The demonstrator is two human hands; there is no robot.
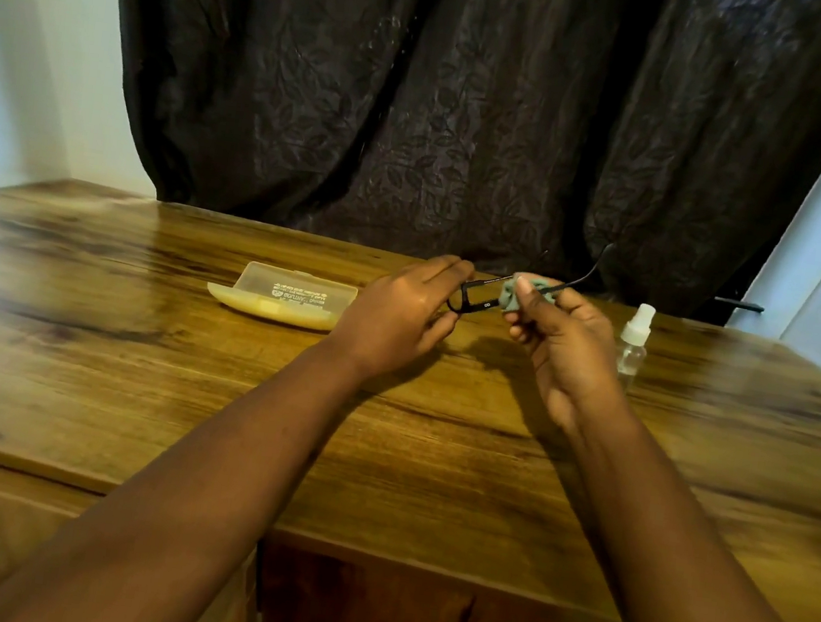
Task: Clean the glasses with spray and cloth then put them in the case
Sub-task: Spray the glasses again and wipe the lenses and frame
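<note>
Black-framed glasses (474, 298) hang in the air above the wooden table (134, 354), held between both hands. My left hand (397, 314) grips the left lens end of the frame. My right hand (565, 340) pinches a small grey-green cloth (514, 292) against the other lens, thumb on top. One temple arm sticks up and to the right behind that hand. A translucent yellowish case (286, 298) lies open on the table left of my hands. A small clear spray bottle (633, 340) with a white nozzle stands upright just right of my right hand.
A dark patterned curtain (474, 112) hangs behind the table's far edge. Pale walls flank it on both sides. The table's near edge runs across the lower frame, with a darker wooden panel (361, 609) under it.
</note>
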